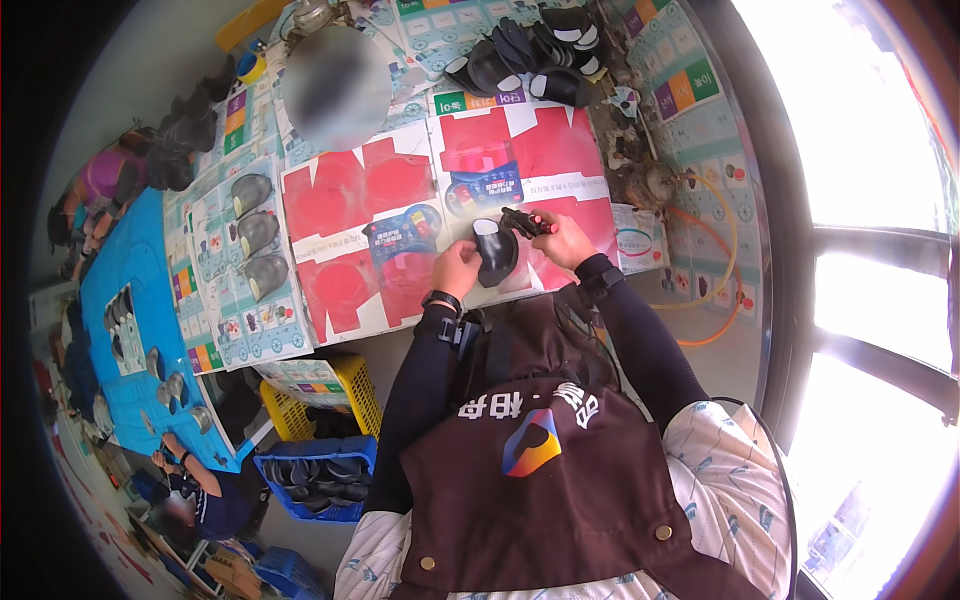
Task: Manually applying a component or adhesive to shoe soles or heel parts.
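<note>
— What covers the tabletop point(640, 330)?
— Flattened red cartons point(400, 230). At its near edge, the left hand point(456, 268) has its grip closed on a black shoe piece point(494, 250); the right hand point(566, 240) grasps a small dark tool point(524, 222) touching it.
— And farther?
— A pile of black pieces point(540, 50) at the far edge.

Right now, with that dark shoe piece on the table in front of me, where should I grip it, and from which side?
Probably the left edge of the dark shoe piece, from the left, where the left hand already meets it. The right hand holds a small dark tool at its upper right, so that side seems taken.
</note>
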Tool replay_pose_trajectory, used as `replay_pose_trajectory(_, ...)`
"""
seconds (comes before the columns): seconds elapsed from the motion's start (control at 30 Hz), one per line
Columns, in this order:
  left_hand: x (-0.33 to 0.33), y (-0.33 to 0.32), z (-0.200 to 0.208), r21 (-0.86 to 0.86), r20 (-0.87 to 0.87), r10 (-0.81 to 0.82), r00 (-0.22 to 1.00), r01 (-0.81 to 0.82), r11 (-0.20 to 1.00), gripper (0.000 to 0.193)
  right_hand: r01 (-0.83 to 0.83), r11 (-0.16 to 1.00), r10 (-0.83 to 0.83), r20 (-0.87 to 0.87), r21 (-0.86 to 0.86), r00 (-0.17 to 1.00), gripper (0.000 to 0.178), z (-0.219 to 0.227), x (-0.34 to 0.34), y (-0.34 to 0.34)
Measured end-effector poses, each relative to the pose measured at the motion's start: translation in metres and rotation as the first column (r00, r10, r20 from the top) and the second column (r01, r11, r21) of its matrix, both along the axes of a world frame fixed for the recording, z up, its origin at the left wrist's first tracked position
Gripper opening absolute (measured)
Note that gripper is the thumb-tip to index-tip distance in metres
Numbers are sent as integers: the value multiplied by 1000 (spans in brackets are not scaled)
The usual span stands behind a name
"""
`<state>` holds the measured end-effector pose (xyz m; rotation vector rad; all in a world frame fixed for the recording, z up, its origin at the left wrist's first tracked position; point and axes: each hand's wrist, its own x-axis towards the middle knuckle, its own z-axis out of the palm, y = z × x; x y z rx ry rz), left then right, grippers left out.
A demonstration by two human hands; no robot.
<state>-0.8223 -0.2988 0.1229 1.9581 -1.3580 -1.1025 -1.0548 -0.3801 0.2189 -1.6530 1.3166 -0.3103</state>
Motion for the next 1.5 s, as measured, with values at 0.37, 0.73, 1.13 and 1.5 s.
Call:
replay_pose_trajectory(0.37,-2,0,-2,14,4,-12,1000,12,1000,26,63,994,-65,18,91,998,38,8,1,3)
replay_pose_trajectory(0.73,0,1,-1,21,-10,-17,1000,17,1000,26,56,998,-55,-33,42,998,35,0,-23,18)
replay_pose_trajectory(1.13,0,1,-2,4,15,-22,1000,22,1000,23,39,994,-32,-71,100,997,34,0,-25,31)
replay_pose_trajectory(1.5,17,9,-15,59,23,61,998,-62,996,31,-52,997,56,-67,63,996,39,4,-5,33)
